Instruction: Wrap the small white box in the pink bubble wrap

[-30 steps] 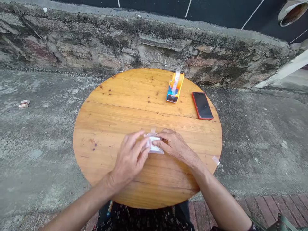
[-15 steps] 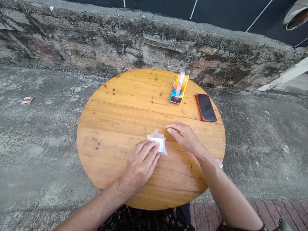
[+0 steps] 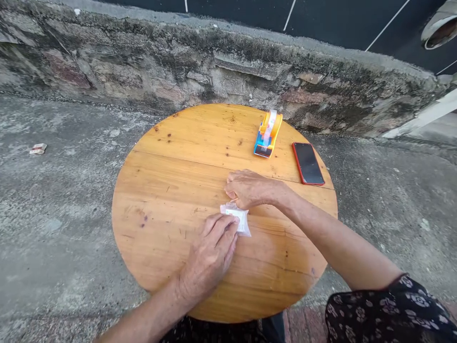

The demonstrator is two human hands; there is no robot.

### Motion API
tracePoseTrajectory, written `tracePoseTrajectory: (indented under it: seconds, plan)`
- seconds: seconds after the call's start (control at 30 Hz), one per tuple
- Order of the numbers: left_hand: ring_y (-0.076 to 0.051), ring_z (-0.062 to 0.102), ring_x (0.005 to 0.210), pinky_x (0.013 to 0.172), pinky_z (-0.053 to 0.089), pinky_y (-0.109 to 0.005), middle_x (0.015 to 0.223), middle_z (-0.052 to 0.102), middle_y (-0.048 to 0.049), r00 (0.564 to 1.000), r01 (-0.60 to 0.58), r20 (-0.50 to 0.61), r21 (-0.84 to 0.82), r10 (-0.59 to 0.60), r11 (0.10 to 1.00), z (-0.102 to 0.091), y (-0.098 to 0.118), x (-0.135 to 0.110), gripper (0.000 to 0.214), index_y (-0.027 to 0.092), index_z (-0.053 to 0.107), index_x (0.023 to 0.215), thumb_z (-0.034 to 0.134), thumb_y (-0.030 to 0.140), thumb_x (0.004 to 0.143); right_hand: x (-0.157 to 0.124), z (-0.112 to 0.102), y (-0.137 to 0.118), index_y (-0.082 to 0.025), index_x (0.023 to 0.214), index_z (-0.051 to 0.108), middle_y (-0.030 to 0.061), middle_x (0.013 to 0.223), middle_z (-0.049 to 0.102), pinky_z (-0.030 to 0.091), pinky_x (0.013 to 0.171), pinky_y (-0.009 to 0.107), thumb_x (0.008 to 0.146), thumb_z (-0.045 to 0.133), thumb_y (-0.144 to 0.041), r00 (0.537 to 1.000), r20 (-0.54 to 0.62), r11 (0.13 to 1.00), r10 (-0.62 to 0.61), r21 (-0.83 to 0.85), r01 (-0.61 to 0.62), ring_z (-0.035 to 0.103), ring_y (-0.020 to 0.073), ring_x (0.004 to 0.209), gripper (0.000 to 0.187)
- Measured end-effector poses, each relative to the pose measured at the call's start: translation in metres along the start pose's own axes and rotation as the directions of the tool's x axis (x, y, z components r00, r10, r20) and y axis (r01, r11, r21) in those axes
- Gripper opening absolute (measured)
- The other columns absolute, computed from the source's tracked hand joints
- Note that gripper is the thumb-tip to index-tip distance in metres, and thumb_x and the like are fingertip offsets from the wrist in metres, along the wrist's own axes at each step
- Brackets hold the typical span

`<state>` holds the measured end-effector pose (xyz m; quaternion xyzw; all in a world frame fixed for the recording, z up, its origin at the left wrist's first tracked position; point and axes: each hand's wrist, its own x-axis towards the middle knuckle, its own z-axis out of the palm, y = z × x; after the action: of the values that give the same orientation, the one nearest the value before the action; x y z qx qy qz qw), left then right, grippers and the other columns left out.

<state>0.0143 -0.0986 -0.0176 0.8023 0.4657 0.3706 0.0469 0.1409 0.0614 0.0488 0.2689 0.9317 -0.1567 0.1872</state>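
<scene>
A small packet (image 3: 243, 220) in clear plastic wrap, with a white card-like piece inside, lies on the round wooden table (image 3: 171, 190). My left hand (image 3: 214, 243) grips it from the near left side, thumb and fingers closed around its edge and covering part of it. My right hand (image 3: 248, 188) is bent over the far edge of the packet, its fingers curled and pinching the short strip of clear tape (image 3: 234, 200) there. Most of that strip is hidden by the fingers.
A yellow and blue tape dispenser (image 3: 268, 134) with a roll of clear tape stands at the far right of the table. A phone (image 3: 308, 163) in a red case lies near the right edge. Behind the table runs a stone wall (image 3: 143, 71). A crumpled pack (image 3: 38, 148) is on the ground at left.
My right hand has moved left from beside the packet to its far edge and closed on the tape strip. My left hand keeps its hold on the packet.
</scene>
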Motion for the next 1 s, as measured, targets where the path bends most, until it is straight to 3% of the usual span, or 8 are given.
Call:
tracePoseTrajectory:
  seconds: [0.1,0.3,0.53,0.8,1.0]
  plan:
    - [-0.023,0.051,0.107,0.095,0.05,-0.039,0.112,0.061,-0.0116,1.0,0.015,0.002,-0.013,-0.015,1.0,0.001,0.0,-0.001,0.032,0.009,0.057,0.116,0.055,0.002,0.084,-0.003,-0.005,-0.001,-0.017,0.083,0.061,0.0081,0.09,0.06,0.029,0.06,0.027,0.075,0.063,-0.034,1.0,0.028,1.0,0.0,0.005,0.0,0.049,0.0181,0.076,0.019]
    - [-0.023,0.051,0.108,0.094,0.052,-0.041,0.112,0.061,-0.0123,1.0,0.02,0.002,-0.024,-0.02,1.0,0.001,0.0,-0.001,0.033,0.009,0.057,0.117,0.052,0.002,0.086,-0.007,0.009,0.011,-0.021,0.097,0.058,-0.0002,0.078,0.064,0.027,0.053,0.024,0.071,0.057,-0.019,0.999,0.007,0.961,0.053,0.27,-0.053,0.047,0.012,0.061,0.026]
    - [-0.023,0.052,0.105,0.094,0.051,-0.039,0.111,0.062,-0.0111,1.0,0.025,-0.013,-0.025,-0.026,0.999,0.0,0.002,0.001,0.031,0.01,0.058,0.114,0.056,0.002,0.084,-0.008,0.025,0.02,-0.018,0.089,0.064,0.0011,0.077,0.066,0.033,0.055,0.022,0.073,0.053,-0.014,0.982,-0.153,0.901,0.111,0.433,-0.035,0.053,0.012,0.064,0.02]
    - [-0.022,0.052,0.105,0.094,0.05,-0.039,0.109,0.061,-0.0107,1.0,0.03,0.002,0.008,-0.03,1.0,0.001,0.003,0.003,0.028,0.009,0.058,0.112,0.058,0.003,0.085,-0.011,0.027,0.022,-0.016,0.072,0.062,-0.0039,0.063,0.056,0.029,0.054,0.021,0.072,0.051,-0.01,0.976,-0.184,0.86,0.113,0.51,-0.003,0.046,0.0087,0.057,0.013]
    - [-0.021,0.052,0.103,0.092,0.051,-0.038,0.108,0.062,-0.0096,0.999,0.038,-0.006,0.012,-0.038,0.999,0.001,0.003,0.004,0.026,0.011,0.059,0.111,0.057,0.003,0.085,-0.015,0.027,0.021,-0.016,0.07,0.06,-0.0056,0.06,0.051,0.027,0.054,0.022,0.074,0.052,-0.011,0.974,-0.206,0.837,0.095,0.546,0.034,0.042,0.0081,0.056,0.01]
